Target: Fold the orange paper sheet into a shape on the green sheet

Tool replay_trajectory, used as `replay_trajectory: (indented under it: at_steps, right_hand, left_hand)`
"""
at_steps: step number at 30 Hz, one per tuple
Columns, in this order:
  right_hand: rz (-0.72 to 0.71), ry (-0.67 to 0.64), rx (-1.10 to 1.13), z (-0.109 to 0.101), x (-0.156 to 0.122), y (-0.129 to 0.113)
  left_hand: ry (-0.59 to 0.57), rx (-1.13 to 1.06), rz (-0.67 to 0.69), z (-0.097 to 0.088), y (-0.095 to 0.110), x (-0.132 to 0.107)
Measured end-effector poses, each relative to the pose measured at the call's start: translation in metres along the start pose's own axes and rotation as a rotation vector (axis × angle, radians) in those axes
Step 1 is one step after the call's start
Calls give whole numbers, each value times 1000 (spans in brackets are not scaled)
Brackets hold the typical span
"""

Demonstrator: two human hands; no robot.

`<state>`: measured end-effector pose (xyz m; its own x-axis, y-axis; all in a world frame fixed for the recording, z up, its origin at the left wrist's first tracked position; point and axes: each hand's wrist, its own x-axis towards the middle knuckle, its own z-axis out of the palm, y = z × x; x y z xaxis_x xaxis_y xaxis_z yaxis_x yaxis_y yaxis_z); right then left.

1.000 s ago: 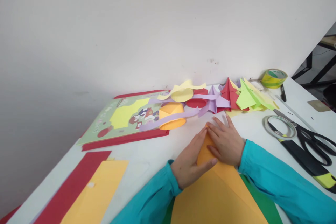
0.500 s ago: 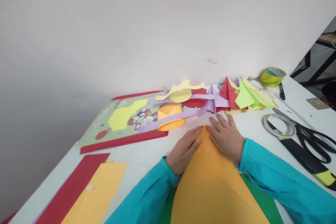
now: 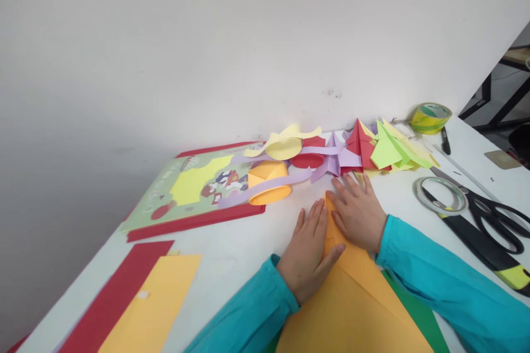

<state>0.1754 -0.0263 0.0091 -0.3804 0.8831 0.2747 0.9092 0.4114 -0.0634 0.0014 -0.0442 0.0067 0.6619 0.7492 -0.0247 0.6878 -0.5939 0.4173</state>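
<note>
An orange paper sheet lies on the white table in front of me, folded to a point at its far end, with a green sheet under it. My left hand lies flat on the left fold, fingers stretched out and thumb on the paper. My right hand presses flat on the right side of the tip, fingers spread. Both sleeves are teal.
Folded paper shapes and an orange paper cup line the wall. A picture book lies to the left; red and yellow sheets sit near the front. Tape ring, black scissors and tape roll lie at right.
The raised left flap of the orange sheet has been laid down flat. My left hand slid onto it and now presses it; my right hand stayed at the tip.
</note>
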Motion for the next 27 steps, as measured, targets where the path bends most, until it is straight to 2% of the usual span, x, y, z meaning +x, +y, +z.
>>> replay_trajectory:
  at_steps: [5,10,13,20,27]
  right_hand:
    - [0,4,-19,0,-1,0]
    - [-23,-13,-26,0,1,1]
    - [-58,-10,-34,-2,5,5]
    - [-136,-11,-85,-3,13,14]
    - [-127,9,-69,-1,12,12]
  left_hand:
    - [-12,-32,-8,-3,-9,2]
    - [77,-32,-8,1,-29,7]
    - [82,-4,22,5,-34,8]
    - [7,70,23,2,-14,4]
    - [27,101,-12,5,-6,2]
